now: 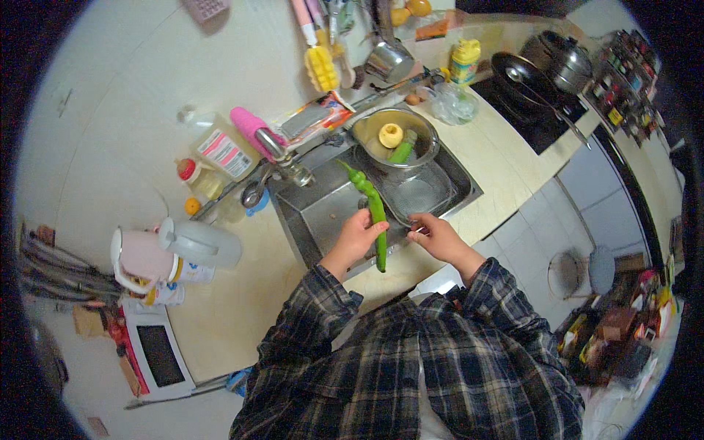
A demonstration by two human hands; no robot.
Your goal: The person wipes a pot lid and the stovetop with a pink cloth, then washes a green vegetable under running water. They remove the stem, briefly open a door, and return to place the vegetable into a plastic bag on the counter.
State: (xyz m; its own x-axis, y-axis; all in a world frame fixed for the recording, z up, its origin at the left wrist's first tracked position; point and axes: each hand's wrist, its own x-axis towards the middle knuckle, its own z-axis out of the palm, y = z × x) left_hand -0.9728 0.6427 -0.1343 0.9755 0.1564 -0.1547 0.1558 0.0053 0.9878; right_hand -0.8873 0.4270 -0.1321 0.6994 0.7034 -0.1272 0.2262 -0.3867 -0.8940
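Observation:
A long, wrinkled green chili pepper (376,209) is held upright in my left hand (360,236), over the front of a stainless steel sink (319,206). Its curled stem points toward the faucet. To its right is my right hand (437,237), with thumb and fingers slightly apart and nothing visible between them. Just beyond those fingertips lies a mesh basket (421,192) in the right part of the sink. Behind it a steel bowl (429,157) contains a peeled pale yellow vegetable or fruit (391,135) and a green vegetable piece (402,152).
The faucet (297,171), with a pink cloth (253,129) over it, stands at the sink's back left. A large plastic jug (225,148) and a pitcher (201,242) are at left. Rightward are a plastic bag (454,103), a wok (517,77) on the stove and a steel pot (561,60).

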